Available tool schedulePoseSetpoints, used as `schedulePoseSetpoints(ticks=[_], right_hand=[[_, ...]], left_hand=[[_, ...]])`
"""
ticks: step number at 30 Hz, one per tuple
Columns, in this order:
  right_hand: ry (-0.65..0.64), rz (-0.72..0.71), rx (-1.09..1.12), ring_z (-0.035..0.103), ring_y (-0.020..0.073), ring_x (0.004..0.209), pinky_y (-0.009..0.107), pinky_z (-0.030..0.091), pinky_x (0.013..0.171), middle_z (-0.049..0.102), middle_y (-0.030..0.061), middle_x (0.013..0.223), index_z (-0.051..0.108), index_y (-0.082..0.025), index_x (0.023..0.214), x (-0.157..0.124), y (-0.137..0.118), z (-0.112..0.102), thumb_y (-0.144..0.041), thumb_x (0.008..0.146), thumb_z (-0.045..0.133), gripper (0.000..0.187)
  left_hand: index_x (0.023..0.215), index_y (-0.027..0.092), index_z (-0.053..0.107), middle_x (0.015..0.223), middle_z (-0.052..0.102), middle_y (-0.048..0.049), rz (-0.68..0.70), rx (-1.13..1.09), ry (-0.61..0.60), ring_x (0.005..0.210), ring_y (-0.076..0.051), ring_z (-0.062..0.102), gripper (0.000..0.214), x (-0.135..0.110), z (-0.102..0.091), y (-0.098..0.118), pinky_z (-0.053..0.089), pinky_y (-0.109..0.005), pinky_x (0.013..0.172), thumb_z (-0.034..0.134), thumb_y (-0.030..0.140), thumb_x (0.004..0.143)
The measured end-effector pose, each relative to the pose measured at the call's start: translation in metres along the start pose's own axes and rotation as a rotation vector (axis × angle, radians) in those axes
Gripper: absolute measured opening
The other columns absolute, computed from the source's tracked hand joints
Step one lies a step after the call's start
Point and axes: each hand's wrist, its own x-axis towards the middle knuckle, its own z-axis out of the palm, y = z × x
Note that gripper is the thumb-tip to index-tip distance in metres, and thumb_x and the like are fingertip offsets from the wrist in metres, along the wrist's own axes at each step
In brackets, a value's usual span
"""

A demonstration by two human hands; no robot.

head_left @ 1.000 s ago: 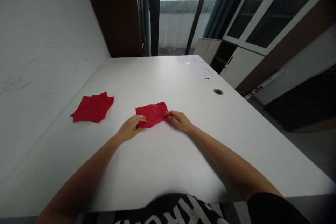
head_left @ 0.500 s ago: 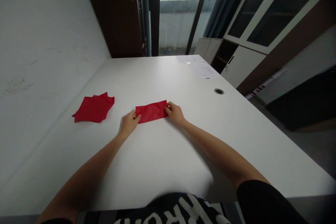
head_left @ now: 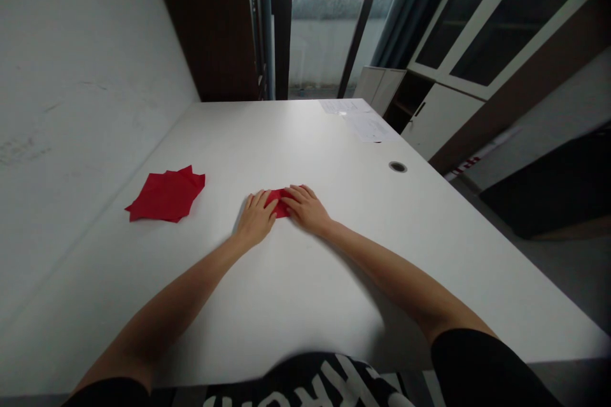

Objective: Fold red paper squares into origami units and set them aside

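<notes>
A red folded sheet point(head_left: 281, 210), of paper or thin cloth, lies on the white table point(head_left: 286, 292) in front of me, mostly covered by my hands. My left hand point(head_left: 256, 217) rests palm down over its left part, fingers stretched out. Over the right part lies my right hand point(head_left: 305, 206), also flat with fingers extended. Only a middle strip of the red piece shows between the fingertips. To the left is a loose stack of similar red sheets point(head_left: 167, 194), their corners sticking out at different angles.
A white wall point(head_left: 86, 89) borders the table's left side. Papers point(head_left: 367, 126) lie near the far right corner, and a round cable hole point(head_left: 398, 166) sits near the right edge. Beyond stand cabinets point(head_left: 443, 111) and a window point(head_left: 329, 32).
Both hands have let go of the red piece's ends and moved inward onto it. Their fingers are now spread flat over it, hiding most of it.
</notes>
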Motion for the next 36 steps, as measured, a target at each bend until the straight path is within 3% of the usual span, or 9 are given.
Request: schedulePoseSetpoints(ticks=[6, 10, 14, 20, 26, 30, 32, 36], right_hand=[[-0.156, 0.023, 0.066, 0.033, 0.0300, 0.149, 0.054, 0.027, 0.121, 0.038, 0.0134, 0.159, 0.045, -0.022, 0.152, -0.009, 0.023, 0.006, -0.049, 0.101, 0.047, 0.057], [-0.161, 0.026, 0.092, 0.032, 0.0311, 0.150, 0.055, 0.027, 0.121, 0.035, 0.0128, 0.161, 0.043, -0.026, 0.153, -0.020, 0.038, -0.002, -0.052, 0.098, 0.052, 0.061], [-0.107, 0.047, 0.097, 0.039, 0.0293, 0.146, 0.052, 0.031, 0.120, 0.043, 0.0120, 0.157, 0.046, -0.026, 0.151, -0.025, 0.039, -0.006, -0.046, 0.098, 0.054, 0.057], [-0.066, 0.041, 0.050, 0.052, 0.0266, 0.134, 0.044, 0.038, 0.112, 0.058, 0.0081, 0.144, 0.060, -0.026, 0.139, -0.020, 0.028, -0.008, -0.028, 0.097, 0.053, 0.042], [-0.064, 0.006, 0.121, 0.060, 0.0252, 0.117, 0.042, 0.043, 0.101, 0.069, 0.0106, 0.126, 0.069, -0.026, 0.127, -0.019, 0.023, -0.016, -0.037, 0.102, 0.049, 0.034], [-0.019, -0.059, 0.276, 0.063, 0.0223, 0.113, 0.039, 0.042, 0.103, 0.072, 0.0087, 0.120, 0.071, -0.025, 0.120, -0.021, 0.019, -0.017, -0.036, 0.103, 0.044, 0.034], [0.035, 0.016, 0.377, 0.066, 0.0210, 0.101, 0.035, 0.046, 0.095, 0.074, 0.0080, 0.108, 0.071, -0.022, 0.114, -0.021, 0.016, -0.018, -0.037, 0.103, 0.042, 0.034], [0.208, 0.341, 0.628, 0.059, 0.0165, 0.070, 0.028, 0.046, 0.068, 0.068, 0.0022, 0.076, 0.069, -0.019, 0.093, -0.022, 0.011, -0.016, -0.049, 0.101, 0.042, 0.042]], left_hand=[[0.155, 0.023, 0.036, 0.165, 0.029, -0.0126, 0.066, -0.038, -0.168, 0.153, -0.032, 0.024, 0.062, 0.002, 0.015, -0.020, 0.018, -0.057, 0.123, 0.036, 0.053, 0.101], [0.157, 0.025, 0.034, 0.166, 0.025, -0.0121, 0.039, -0.035, -0.200, 0.154, -0.032, 0.020, 0.069, 0.005, 0.015, -0.039, 0.017, -0.055, 0.123, 0.037, 0.061, 0.098], [0.156, 0.022, 0.035, 0.165, 0.028, -0.0143, -0.026, -0.024, -0.163, 0.154, -0.033, 0.021, 0.078, 0.006, 0.014, -0.042, 0.014, -0.056, 0.124, 0.044, 0.067, 0.093], [0.148, 0.023, 0.048, 0.158, 0.042, -0.0118, 0.057, -0.020, -0.063, 0.149, -0.032, 0.033, 0.061, 0.000, 0.000, -0.024, 0.012, -0.057, 0.125, 0.051, 0.053, 0.095], [0.132, 0.024, 0.063, 0.145, 0.057, -0.0074, 0.099, -0.117, -0.025, 0.137, -0.026, 0.047, 0.040, 0.002, -0.007, -0.019, 0.024, -0.052, 0.124, 0.050, 0.024, 0.094], [0.124, 0.025, 0.068, 0.134, 0.066, -0.0053, 0.093, -0.193, 0.003, 0.127, -0.024, 0.056, 0.035, 0.005, -0.009, -0.020, 0.034, -0.050, 0.119, 0.050, 0.021, 0.094], [0.118, 0.024, 0.071, 0.124, 0.071, -0.0053, 0.053, -0.241, 0.031, 0.118, -0.024, 0.062, 0.031, 0.005, -0.013, -0.020, 0.040, -0.047, 0.113, 0.050, 0.025, 0.096], [0.105, 0.024, 0.075, 0.103, 0.077, -0.0046, -0.172, -0.389, 0.102, 0.095, -0.023, 0.069, 0.027, 0.004, -0.023, -0.017, 0.051, -0.036, 0.090, 0.053, 0.039, 0.097]])
